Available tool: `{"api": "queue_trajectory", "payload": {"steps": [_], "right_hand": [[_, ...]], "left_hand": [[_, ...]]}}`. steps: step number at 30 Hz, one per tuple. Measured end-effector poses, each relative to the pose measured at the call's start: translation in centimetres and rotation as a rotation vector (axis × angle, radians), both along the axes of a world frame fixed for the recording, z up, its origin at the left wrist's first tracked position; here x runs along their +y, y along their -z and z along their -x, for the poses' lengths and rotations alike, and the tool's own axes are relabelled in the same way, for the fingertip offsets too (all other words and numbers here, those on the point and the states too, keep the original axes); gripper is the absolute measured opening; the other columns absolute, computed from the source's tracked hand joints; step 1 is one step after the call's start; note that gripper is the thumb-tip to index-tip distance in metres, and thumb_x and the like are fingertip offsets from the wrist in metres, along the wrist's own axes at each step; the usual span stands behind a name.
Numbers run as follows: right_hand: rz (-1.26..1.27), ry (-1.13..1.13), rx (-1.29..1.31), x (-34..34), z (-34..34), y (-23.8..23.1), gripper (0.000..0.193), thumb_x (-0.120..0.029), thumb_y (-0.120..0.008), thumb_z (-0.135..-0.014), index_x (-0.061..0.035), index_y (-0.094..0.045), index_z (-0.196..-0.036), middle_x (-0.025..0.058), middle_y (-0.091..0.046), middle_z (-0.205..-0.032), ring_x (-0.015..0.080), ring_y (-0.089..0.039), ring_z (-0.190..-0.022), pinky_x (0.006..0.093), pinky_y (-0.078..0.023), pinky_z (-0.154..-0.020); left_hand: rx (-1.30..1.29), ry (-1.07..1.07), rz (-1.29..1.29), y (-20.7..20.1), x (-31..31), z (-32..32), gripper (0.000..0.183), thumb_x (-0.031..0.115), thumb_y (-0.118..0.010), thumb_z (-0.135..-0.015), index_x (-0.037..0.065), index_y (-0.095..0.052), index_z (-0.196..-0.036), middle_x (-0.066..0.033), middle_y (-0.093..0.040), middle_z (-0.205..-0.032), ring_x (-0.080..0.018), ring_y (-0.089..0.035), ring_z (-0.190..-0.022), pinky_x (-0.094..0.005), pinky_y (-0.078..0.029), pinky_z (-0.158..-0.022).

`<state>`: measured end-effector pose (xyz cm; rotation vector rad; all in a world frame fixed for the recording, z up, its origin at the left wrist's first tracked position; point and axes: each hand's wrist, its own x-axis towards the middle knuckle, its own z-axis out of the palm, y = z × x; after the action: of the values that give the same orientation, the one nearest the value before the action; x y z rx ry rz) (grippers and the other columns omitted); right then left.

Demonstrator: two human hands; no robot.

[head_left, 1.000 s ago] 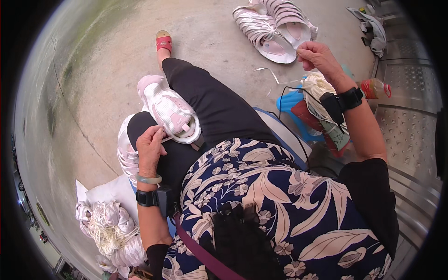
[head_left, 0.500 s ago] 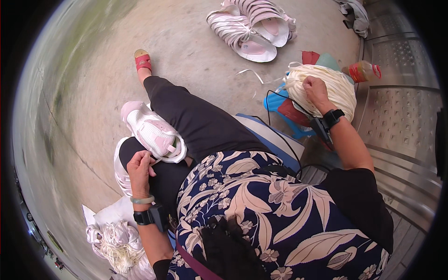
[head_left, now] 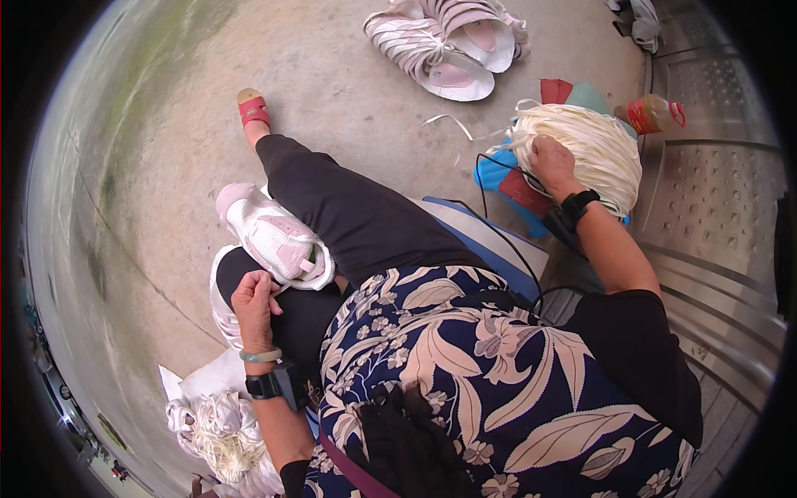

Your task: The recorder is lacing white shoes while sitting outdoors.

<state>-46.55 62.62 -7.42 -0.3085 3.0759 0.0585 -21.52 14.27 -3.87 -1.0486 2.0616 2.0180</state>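
Observation:
A pink-and-white shoe upper (head_left: 278, 241) rests across my thigh, its toe pointing away from me. Beside its heel opening, my left hand (head_left: 256, 303) is closed in a pinch on a thin white shoelace; most of the lace is hidden by the fingers. Off to the right lies a thick bundle of cream shoelaces (head_left: 594, 158), on a blue stool (head_left: 496, 172). Against the bundle's left side my right hand (head_left: 552, 164) is closed, fingers curled in on the laces.
Stacked shoe uppers (head_left: 432, 62) lie on the concrete floor ahead, near a loose lace strip (head_left: 452, 123). A plastic bottle (head_left: 652, 114) stands beyond the bundle. More uppers and laces (head_left: 220, 436) are piled at lower left. A black cable (head_left: 506, 245) runs beside my leg; a metal door (head_left: 706, 191) is on the right.
My right hand has shifted slightly left and down along the lace bundle. The left hand keeps its pinch beside the shoe upper. The whole view has shifted a little.

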Motion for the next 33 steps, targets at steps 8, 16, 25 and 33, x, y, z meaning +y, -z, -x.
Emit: {"api": "queue_trajectory", "payload": {"steps": [8, 16, 25, 33], "right_hand": [[0.180, 0.191, -0.139, -0.1, 0.3, -1.0, 0.013, -0.019, -0.056, -0.073, -0.0090, -0.060, -0.080, 0.0147, -0.062, -0.082, 0.0328, -0.059, -0.081, 0.0417, -0.046, -0.071], [0.127, 0.218, -0.083, -0.4, 0.6, 0.1, 0.011, -0.018, -0.055, -0.073, -0.0103, -0.059, -0.078, 0.0136, -0.062, -0.081, 0.0321, -0.059, -0.083, 0.0412, -0.046, -0.071], [0.183, 0.263, -0.014, -1.2, 0.6, 0.4, 0.009, -0.017, -0.055, -0.071, -0.0103, -0.057, -0.077, 0.0129, -0.061, -0.079, 0.0322, -0.059, -0.081, 0.0418, -0.045, -0.068], [0.137, 0.153, 0.113, -0.9, -0.8, 1.1, 0.009, -0.017, -0.056, -0.072, -0.0103, -0.055, -0.077, 0.0111, -0.059, -0.079, 0.0318, -0.057, -0.077, 0.0419, -0.043, -0.065]], "left_hand": [[-0.014, -0.005, 0.036, 0.0, 0.3, 0.0, 0.016, 0.015, -0.054, -0.088, 0.000, -0.057, -0.084, -0.0033, -0.056, -0.067, -0.0041, -0.041, -0.040, -0.0156, -0.032, -0.037], [0.000, -0.007, 0.048, 0.2, 0.4, -0.1, 0.016, 0.015, -0.053, -0.089, 0.001, -0.056, -0.083, -0.0024, -0.055, -0.067, -0.0036, -0.041, -0.040, -0.0154, -0.031, -0.037], [0.022, 0.005, 0.097, 0.2, 0.6, -0.1, 0.015, 0.015, -0.053, -0.089, 0.002, -0.056, -0.083, -0.0016, -0.055, -0.066, -0.0032, -0.042, -0.041, -0.0154, -0.032, -0.037], [0.025, 0.001, 0.111, 0.2, 0.9, -0.6, 0.014, 0.014, -0.053, -0.089, 0.001, -0.056, -0.084, -0.0017, -0.054, -0.066, -0.0033, -0.042, -0.042, -0.0156, -0.033, -0.037]]}}
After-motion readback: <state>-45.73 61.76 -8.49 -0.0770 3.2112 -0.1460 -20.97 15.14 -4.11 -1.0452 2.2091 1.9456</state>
